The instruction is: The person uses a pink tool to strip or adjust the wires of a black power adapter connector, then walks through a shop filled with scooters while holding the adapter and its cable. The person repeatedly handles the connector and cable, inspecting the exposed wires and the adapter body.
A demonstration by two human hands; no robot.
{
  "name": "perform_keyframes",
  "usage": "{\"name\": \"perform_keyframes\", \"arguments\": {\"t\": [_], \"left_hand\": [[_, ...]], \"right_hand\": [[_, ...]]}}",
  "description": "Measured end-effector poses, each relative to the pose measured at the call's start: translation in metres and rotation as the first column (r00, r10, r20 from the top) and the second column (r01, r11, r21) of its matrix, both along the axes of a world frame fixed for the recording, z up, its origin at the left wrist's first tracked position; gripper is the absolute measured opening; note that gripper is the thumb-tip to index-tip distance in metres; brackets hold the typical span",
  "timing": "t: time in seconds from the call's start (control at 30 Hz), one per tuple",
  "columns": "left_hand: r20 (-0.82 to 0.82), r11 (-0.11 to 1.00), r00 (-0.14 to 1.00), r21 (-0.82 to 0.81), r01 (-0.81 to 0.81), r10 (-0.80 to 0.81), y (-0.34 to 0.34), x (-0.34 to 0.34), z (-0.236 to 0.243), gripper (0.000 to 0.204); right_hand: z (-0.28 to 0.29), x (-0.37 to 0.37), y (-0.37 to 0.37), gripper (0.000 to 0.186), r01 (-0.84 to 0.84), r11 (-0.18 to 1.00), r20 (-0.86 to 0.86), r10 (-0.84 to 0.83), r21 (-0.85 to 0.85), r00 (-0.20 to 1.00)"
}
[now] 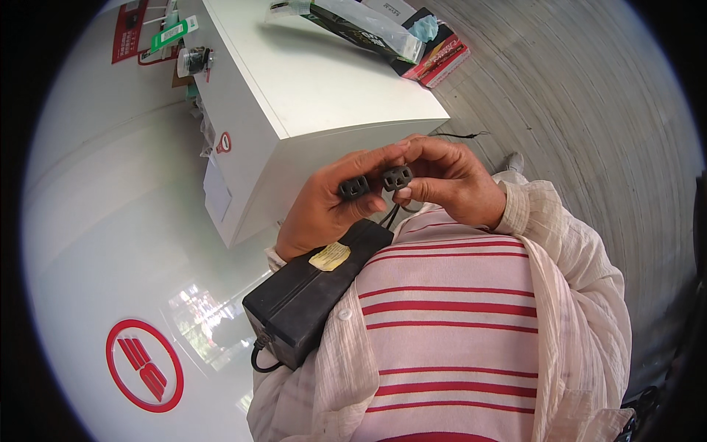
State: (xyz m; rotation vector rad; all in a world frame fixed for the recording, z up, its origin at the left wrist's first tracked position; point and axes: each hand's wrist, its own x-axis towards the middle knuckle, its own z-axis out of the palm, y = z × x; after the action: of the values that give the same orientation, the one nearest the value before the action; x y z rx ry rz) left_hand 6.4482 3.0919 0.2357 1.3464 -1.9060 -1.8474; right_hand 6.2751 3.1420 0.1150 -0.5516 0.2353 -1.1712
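Between the fingers and thumb of my left hand (313,202) sits a black cable connector (353,188), its slotted end facing up. My right hand (453,177) pinches a second black cable connector (397,177), also slotted, close beside the first. The fingertips of both hands almost meet above the connectors. Thin black cables (390,216) run down below them. A black power adapter (302,295), a long box with a torn yellowish label (330,256), rests along my left forearm against my body. A cord comes out of its lower end.
A white cabinet (346,96) stands just beyond my hands. Boxes and plastic packaging (361,33) lie on its far end, next to a red box (440,60). A glossy white surface with a red oval emblem (145,365) is at left. Grey wood-look floor (574,96) spreads to the right.
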Motion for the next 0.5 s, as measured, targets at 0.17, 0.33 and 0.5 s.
{"name": "perform_keyframes", "arguments": {"t": [0.17,0.33,0.5], "left_hand": [[0.004,1.0,1.0,0.004,-0.014,0.014,0.0004,-0.0012,-0.0004,0.077],[0.02,0.999,0.999,0.024,-0.026,0.025,0.0,-0.0015,0.0009,0.075],[0.021,0.999,1.0,0.032,0.0,-0.001,-0.0025,-0.0013,0.0027,0.07]], "right_hand": [[-0.0008,0.0021,-0.0003,0.026,-0.009,1.0,0.014,0.009,0.012,1.0],[0.0003,0.0022,-0.0006,0.025,-0.019,0.999,-0.005,0.019,0.038,1.0],[0.0,0.0027,-0.0012,0.024,-0.015,0.999,-0.016,0.016,0.037,1.0]]}}
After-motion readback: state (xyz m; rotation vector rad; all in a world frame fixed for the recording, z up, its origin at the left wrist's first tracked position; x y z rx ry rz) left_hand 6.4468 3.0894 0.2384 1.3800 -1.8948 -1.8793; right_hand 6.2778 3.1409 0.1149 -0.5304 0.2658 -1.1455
